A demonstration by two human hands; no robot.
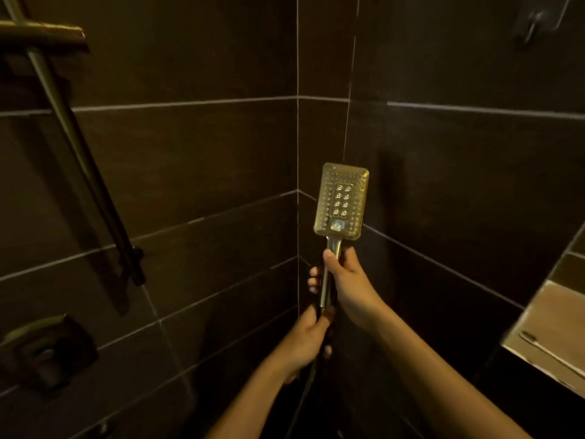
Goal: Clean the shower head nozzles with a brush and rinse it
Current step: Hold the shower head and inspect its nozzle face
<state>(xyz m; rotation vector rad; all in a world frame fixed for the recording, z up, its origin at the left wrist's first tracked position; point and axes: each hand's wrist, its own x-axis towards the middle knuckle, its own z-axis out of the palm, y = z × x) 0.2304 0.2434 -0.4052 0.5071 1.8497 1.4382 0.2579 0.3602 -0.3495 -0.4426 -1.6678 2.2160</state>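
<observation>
- Holding the shower head (342, 201) upright in front of the tiled corner, the person turns its nozzle face toward the camera.
- The right hand (345, 280) is wrapped around the upper part of the handle (327, 289), thumb pressed along the stem just below the rectangular head, fingertips curling out on the far side.
- The left hand (308, 340) is closed around the lower end of the handle, directly beneath the right hand and touching or nearly touching it.
- A dark hose (305, 394) drops from under the left hand toward the bottom of the view.
- The nozzle face shows a field of small dots around two short columns of larger round nozzles, with a pale button near the bottom edge.
- The head stands roughly level with the second tile row, just right of the corner grout line, well apart from the slide rail (79, 160) on the left wall.
- A square valve control (47, 353) sits low on the left wall, below the rail.
- A lighter recessed shelf (550, 337) shows at the right edge; something thin lies on it, too blurred to identify.
- The dark wall tiles (190, 147) fill the background in dim, warm light.
</observation>
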